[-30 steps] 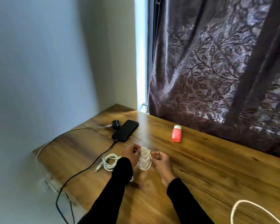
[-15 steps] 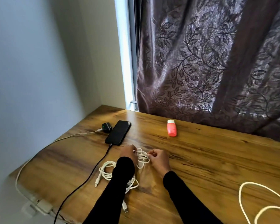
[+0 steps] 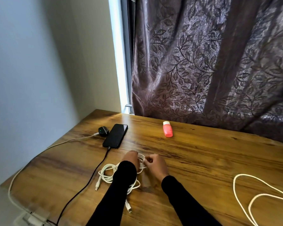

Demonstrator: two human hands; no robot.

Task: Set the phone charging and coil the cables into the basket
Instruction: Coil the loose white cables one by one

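Note:
A black phone (image 3: 115, 135) lies face up at the desk's back left, with a black cable (image 3: 88, 180) plugged into its near end and running off the front left edge. My left hand (image 3: 131, 160) and my right hand (image 3: 155, 165) meet in the middle of the desk, both pinching a small coil of white cable (image 3: 141, 161) low over the wood. A second loose white cable coil (image 3: 107, 174) lies partly under my left sleeve. A thick white cable (image 3: 258, 194) loops at the right front. No basket is in view.
A black earbud case (image 3: 103, 131) with a green light sits left of the phone on a white cable (image 3: 69, 141) that drops to a power strip (image 3: 31, 217). A red bottle (image 3: 167, 129) lies near the curtain (image 3: 211, 62). A wall stands to the left.
My hands have lowered the small white coil from chest height down to the desk surface and squeezed it tighter. The view has swung right, showing more of the thick white cable.

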